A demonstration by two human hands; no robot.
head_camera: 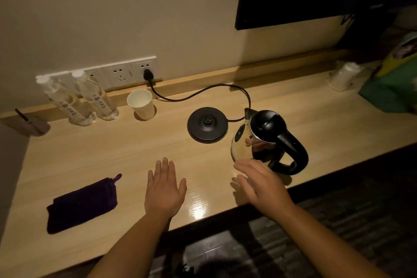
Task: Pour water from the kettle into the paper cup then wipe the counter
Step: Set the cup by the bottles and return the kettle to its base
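Gleaming steel kettle — black handle, lid shut — off its base; both hands' grip wide, empty.

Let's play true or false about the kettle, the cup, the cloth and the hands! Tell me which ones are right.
1. The kettle sits on its black base. False: it stands on the counter beside the base.
2. The paper cup stands upright near the wall sockets. True.
3. The right hand grips the kettle handle. False: it is open and holds nothing.
4. The dark cloth lies to the left of the left hand. True.
5. Two clear bottles stand left of the paper cup. True.
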